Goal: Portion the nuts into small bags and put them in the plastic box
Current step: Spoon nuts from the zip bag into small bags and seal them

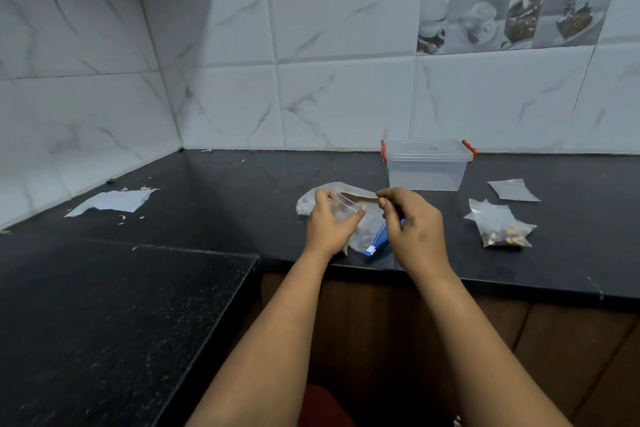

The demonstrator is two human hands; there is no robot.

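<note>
My left hand [331,222] and my right hand [412,222] hold a small clear bag [349,203] between them above the counter, each pinching one end of its top edge. Under them lies a larger clear bag [365,230] with a blue slider strip. A clear plastic box [426,166] with red clips stands closed behind my hands. To the right a small bag holding nuts [502,229] lies on the counter, and an empty small bag [513,190] lies beyond it.
A black stone counter [214,198] runs along a tiled wall and turns forward on the left. A torn white sheet [114,202] and small scraps lie at the left. Wooden cupboard fronts show below the counter edge.
</note>
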